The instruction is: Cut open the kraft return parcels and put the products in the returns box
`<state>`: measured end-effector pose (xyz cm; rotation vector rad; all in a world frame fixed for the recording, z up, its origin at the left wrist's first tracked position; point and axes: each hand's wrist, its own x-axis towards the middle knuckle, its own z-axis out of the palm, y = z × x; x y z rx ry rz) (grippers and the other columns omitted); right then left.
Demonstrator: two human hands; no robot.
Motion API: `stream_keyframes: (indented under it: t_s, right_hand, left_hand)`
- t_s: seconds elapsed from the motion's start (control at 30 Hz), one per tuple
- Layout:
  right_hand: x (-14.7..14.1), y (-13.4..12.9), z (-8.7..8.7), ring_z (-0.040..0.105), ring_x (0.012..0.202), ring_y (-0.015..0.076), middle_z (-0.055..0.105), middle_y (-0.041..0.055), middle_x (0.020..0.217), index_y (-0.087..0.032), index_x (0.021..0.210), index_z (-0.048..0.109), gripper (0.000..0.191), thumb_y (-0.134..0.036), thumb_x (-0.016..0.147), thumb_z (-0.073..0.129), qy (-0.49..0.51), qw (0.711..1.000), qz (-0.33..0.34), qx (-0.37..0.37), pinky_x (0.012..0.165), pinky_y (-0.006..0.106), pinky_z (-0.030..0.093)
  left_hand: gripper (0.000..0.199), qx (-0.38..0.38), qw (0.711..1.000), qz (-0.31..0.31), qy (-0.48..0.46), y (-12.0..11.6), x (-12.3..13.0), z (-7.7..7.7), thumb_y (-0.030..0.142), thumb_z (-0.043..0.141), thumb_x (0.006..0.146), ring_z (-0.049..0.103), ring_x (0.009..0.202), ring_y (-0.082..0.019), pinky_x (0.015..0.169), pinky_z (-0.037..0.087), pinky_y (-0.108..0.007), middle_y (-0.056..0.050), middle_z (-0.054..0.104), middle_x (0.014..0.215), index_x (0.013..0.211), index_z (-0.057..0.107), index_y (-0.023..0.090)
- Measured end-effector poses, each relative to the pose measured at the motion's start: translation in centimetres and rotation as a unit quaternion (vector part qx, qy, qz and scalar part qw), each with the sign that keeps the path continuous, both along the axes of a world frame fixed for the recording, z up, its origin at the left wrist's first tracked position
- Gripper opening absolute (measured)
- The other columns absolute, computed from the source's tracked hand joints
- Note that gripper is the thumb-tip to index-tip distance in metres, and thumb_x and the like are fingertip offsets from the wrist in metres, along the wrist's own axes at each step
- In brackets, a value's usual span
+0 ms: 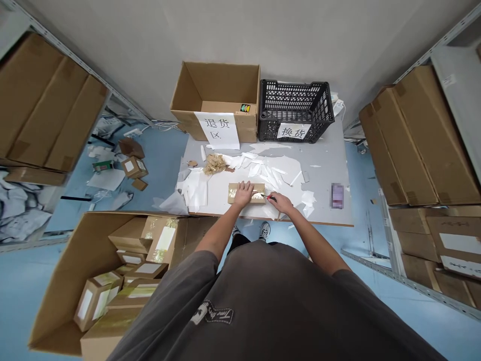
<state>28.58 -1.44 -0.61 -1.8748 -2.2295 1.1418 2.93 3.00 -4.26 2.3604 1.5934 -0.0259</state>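
A small cardboard box with shiny clear tape lies lengthwise near the front edge of the table. My left hand grips it around the middle, with the fingers over its top and far edge. In my right hand is a utility knife with a red and black handle. Its tip points left and meets the taped top at the box's right part. Torn white paper scraps and a crumpled clump of brown tape lie just beyond the box.
A large open carton and a black plastic crate, both with paper signs, stand along the table's back. A blurred purple item lies at right. On the left, a big carton holds several taped boxes. Loaded shelves flank both sides.
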Motion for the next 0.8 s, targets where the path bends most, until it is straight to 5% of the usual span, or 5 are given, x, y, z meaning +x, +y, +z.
stream_keyframes:
  t_s: [0.5, 0.8]
  right_hand:
    - [-1.3, 0.0, -0.5, 0.065, 0.119, 0.03, 0.069, 0.0131, 0.132, -0.026, 0.139, 0.065, 0.036, -0.047, 0.116, 0.048, -0.117, 0.993, -0.001, 0.032, 0.094, 0.036, 0.048]
    - [-0.3, 0.8, -0.9, 0.066, 0.12, 0.0304, 0.069, 0.0133, 0.129, -0.026, 0.134, 0.065, 0.036, -0.05, 0.115, 0.047, -0.094, 0.993, -0.057, 0.031, 0.094, 0.035, 0.049]
  left_hand:
    - [0.044, 0.057, 0.991, 0.033, -0.119, -1.5, -0.3, -2.8, 0.046, 0.051, 0.113, 0.052, 0.156, -0.041, 0.133, 0.031, -0.07, -0.019, 0.063, 0.16, 0.143, 0.071, 0.02]
    - [0.045, 0.054, 0.991, 0.036, -0.121, -1.7, -0.6, -2.6, 0.048, 0.055, 0.111, 0.052, 0.156, -0.04, 0.133, 0.032, -0.068, -0.018, 0.065, 0.159, 0.143, 0.071, 0.022]
